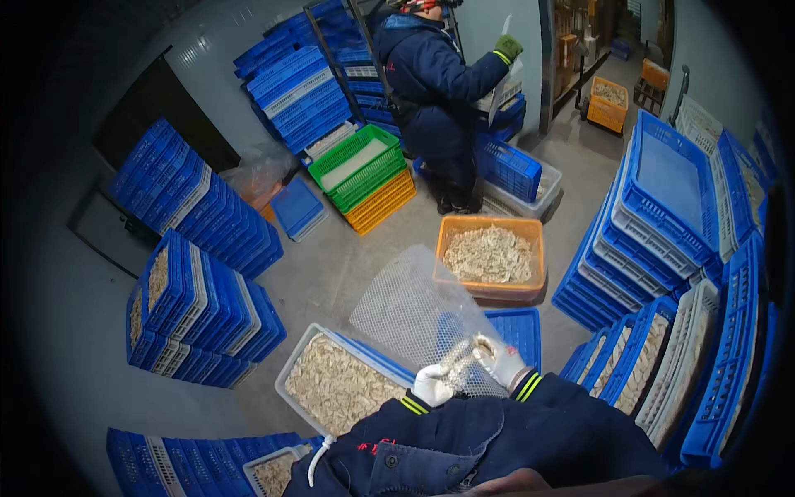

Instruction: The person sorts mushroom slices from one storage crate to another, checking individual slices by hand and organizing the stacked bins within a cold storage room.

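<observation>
Both my hands wear white gloves and are close together in front of my body. A translucent mesh sheet stretches away from them, hanging over the floor and a blue tray. My left hand is closed on the sheet's near edge. My right hand is closed on the sheet's right side, its fingertips partly hidden. Pale, flat pieces lie in the sheet between the hands. Just left of my left hand is a white bin full of similar pale pieces.
Ahead stands an orange bin of pale pieces. Stacked blue crates flank me at left and right. Beyond, a person in dark clothing and a green glove stands beside a green crate. Another orange bin sits by the doorway.
</observation>
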Motion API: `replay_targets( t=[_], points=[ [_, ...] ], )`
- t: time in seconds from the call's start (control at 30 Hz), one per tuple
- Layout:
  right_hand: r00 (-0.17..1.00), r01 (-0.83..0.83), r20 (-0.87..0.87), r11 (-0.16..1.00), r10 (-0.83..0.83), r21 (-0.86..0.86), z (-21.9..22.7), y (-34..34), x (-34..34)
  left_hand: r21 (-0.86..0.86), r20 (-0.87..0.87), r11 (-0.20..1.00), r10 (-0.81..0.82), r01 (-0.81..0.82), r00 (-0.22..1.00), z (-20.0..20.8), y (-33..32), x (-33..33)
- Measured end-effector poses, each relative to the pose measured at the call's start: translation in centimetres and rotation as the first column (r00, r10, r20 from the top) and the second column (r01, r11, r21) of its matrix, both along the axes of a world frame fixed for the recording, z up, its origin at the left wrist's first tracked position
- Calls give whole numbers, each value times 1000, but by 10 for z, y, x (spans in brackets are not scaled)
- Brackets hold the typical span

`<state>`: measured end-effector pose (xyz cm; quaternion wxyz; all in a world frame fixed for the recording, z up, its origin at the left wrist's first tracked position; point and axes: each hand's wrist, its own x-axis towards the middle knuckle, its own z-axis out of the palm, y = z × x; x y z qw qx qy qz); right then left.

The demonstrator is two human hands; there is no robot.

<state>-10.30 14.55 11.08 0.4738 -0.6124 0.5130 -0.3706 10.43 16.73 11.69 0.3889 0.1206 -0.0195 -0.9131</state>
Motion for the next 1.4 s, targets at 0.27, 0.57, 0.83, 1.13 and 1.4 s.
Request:
replay_targets(
  t=[0.27,0.57,0.83,1.13,1.4],
  points=[
    [945,-211,-205,953,256,218,-13,-22,-6,78,42,996,-37,33,998,2,4,-4],
    [828,-346,-364,899,427,269,1,-31,-24,73,32,975,-213,211,976,-26,-3,2],
    [988,-138,-35,952,154,273,-35,-21,-31,108,2,981,-160,159,987,47,4,-19],
    [1000,-2,14,972,-1,233,-65,-10,-44,87,-20,971,-221,222,975,-34,-7,-19],
    [1000,28,-13,974,-26,225,-70,-5,-36,77,46,975,-212,208,976,-75,-6,-14]
  ],
)
